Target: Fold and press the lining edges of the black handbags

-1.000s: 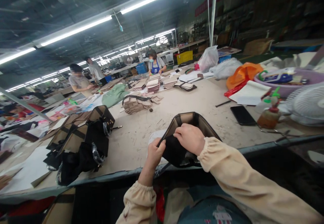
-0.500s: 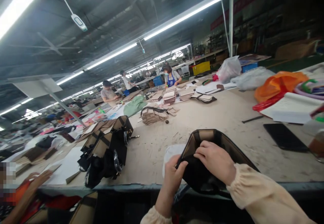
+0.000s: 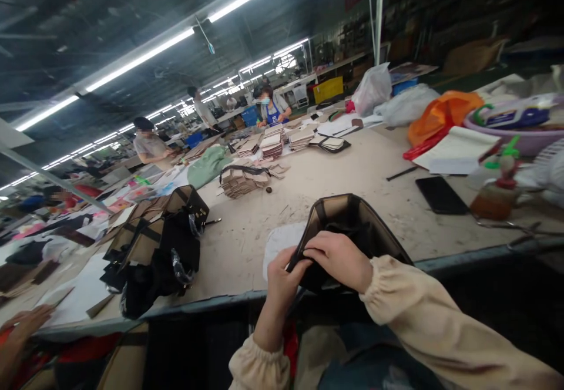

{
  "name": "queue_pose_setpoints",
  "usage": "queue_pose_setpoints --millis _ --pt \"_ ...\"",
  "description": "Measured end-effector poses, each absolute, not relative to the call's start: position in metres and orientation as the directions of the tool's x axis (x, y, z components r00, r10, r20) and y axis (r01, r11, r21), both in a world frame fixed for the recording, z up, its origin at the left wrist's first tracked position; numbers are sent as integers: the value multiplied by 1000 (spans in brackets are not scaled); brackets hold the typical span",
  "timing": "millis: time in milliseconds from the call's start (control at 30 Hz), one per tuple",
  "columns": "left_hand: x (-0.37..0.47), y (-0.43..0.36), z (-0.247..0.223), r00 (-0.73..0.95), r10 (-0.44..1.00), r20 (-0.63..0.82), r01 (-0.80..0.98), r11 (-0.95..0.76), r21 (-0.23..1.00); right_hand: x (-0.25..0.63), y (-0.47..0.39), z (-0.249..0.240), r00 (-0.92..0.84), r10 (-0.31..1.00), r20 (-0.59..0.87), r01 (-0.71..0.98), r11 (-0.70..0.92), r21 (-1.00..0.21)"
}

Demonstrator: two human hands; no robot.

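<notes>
A black bag piece (image 3: 374, 231) with a tan inside stands open at the table's front edge. My left hand (image 3: 284, 272) grips its left rim, thumb on top. Beside it my right hand (image 3: 337, 255) pinches the same rim, fingertips close to the left thumb. Both hands are closed on the bag. A pale sheet (image 3: 282, 243) lies on the table behind my left hand. The bag's lower part is hidden by my right hand and sleeve.
Black and tan bag pieces (image 3: 178, 231) stand at left. Tan stacked pieces (image 3: 242, 181) lie behind them. At right are a phone (image 3: 442, 195), a jar of brown liquid (image 3: 493, 202) and scissors (image 3: 524, 234). Another person's hand (image 3: 29, 322) rests at far left. People work farther back.
The view has turned right and down. My right hand has moved from inside the bag to its left rim, close to my left hand, which still grips it.
</notes>
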State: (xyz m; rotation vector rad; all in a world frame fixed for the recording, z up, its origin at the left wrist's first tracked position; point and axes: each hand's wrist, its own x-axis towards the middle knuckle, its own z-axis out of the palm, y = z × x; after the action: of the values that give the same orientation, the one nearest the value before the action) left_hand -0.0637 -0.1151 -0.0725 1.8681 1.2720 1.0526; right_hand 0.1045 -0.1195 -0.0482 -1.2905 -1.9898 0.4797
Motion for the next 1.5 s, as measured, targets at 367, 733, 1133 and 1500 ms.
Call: queue_pose_setpoints --millis 367,733,1133,1500 --pt "-69 -114 -75 279 903 326 436 -421 795 110 -114 -56 -231 898 374 618 432 -657" --pt "-64 -111 -79 209 930 303 419 -366 831 109 -107 -55 -184 907 379 630 405 -663" --pt "-60 -110 -76 133 958 253 411 -286 865 106 -102 -56 -166 908 385 641 396 -657" --pt "-59 -108 -72 129 966 225 419 -259 870 105 -99 -54 -162 916 367 669 375 -642"
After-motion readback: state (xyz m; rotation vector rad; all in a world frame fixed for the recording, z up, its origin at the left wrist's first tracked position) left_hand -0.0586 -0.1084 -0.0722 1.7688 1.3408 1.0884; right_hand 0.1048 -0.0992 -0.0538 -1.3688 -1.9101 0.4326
